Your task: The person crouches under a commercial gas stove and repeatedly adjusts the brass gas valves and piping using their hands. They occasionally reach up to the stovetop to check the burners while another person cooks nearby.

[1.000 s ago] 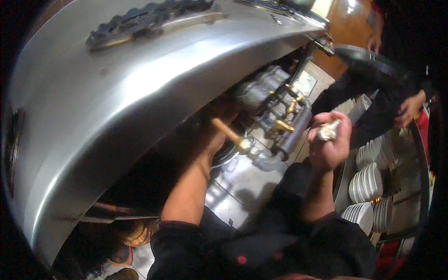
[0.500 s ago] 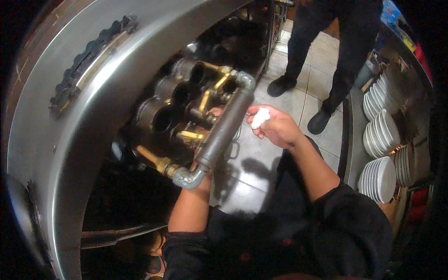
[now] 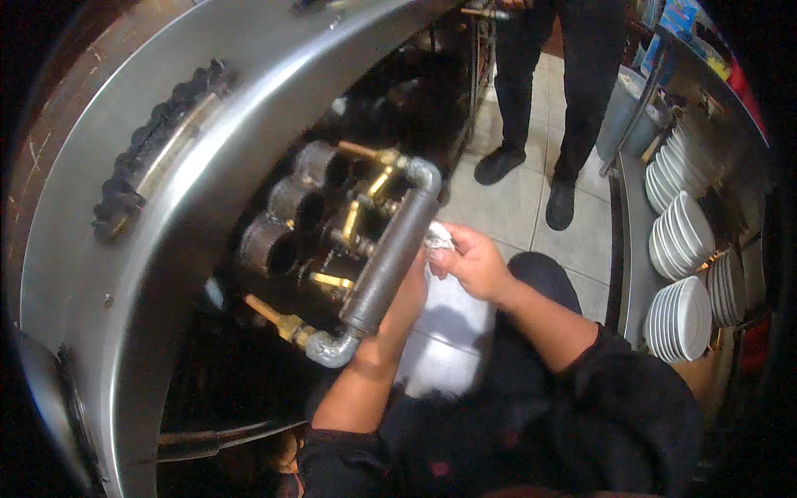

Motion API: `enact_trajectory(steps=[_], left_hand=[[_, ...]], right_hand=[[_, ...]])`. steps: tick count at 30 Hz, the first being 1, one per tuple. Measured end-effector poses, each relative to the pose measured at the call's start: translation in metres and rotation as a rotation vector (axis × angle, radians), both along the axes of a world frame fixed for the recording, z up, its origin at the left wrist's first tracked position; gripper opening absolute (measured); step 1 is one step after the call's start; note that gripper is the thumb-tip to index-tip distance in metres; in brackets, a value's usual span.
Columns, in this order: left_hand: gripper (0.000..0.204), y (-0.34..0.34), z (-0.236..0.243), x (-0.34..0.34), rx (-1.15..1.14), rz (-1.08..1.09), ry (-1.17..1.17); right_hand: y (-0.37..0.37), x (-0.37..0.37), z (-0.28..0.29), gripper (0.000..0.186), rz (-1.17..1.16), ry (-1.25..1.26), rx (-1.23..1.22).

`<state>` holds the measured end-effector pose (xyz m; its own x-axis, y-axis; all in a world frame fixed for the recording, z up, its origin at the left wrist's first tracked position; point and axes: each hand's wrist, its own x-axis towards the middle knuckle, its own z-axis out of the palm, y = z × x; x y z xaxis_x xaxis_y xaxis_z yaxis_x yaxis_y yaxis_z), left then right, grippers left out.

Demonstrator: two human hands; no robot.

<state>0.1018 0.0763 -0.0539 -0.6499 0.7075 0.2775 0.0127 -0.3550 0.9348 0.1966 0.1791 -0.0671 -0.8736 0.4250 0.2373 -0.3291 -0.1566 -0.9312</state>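
Observation:
A dark metal pipe [image 3: 397, 257] with grey elbow fittings and brass valves [image 3: 351, 222] runs diagonally in front of me. Just right of its upper part, my right hand [image 3: 473, 264] is closed on a crumpled white wipe [image 3: 438, 239], paper or cloth, with dark smudges. My left hand [image 3: 411, 290] reaches up behind the pipe, close to the right hand. The pipe hides most of its fingers, so its grip does not show. Left of the valves sit several round, dark burner tubes [image 3: 270, 245] with open ends.
A curved stainless steel panel [image 3: 149, 274] fills the left side. Stacks of white plates [image 3: 677, 319] and bowls stand on a shelf at right. Another person's black-clad legs [image 3: 573, 100] stand on the tiled floor [image 3: 581, 257] ahead, near a grey bin [image 3: 627, 116].
My right hand has moved left and slightly down with the wipe, up beside the pipe. My left hand has drawn back from among the valves. The other person's legs appear farther left.

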Motion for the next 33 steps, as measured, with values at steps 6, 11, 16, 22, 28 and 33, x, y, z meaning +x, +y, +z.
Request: enact_trajectory(steps=[6, 11, 16, 22, 28, 33], left_hand=[[0.022, 0.000, -0.028, -0.012, -0.159, 0.171, 0.112], [0.037, -0.028, -0.038, -0.048, -0.436, 0.160, -0.034], [0.041, -0.057, -0.054, -0.093, 0.033, 0.127, -0.288], [0.048, -0.051, -0.062, -0.132, 0.358, 0.110, -0.373], [0.050, -0.061, -0.087, -0.157, 0.196, 0.391, -0.285], [0.047, -0.073, -0.025, -0.133, 0.153, 0.345, -0.117]], right_hand=[[0.004, 0.000, -0.003, 0.020, -0.168, -0.014, -0.078], [0.077, 0.013, 0.054, 0.024, -0.543, 0.082, 0.134], [0.135, -0.005, 0.204, 0.048, -0.550, -0.190, 0.506], [0.188, -0.035, 0.266, 0.058, -0.699, -0.272, 0.863], [0.033, -0.018, 0.200, 0.034, -0.521, 0.331, 0.945], [-0.041, -0.007, 0.149, 0.035, -0.401, 0.614, 0.968]])
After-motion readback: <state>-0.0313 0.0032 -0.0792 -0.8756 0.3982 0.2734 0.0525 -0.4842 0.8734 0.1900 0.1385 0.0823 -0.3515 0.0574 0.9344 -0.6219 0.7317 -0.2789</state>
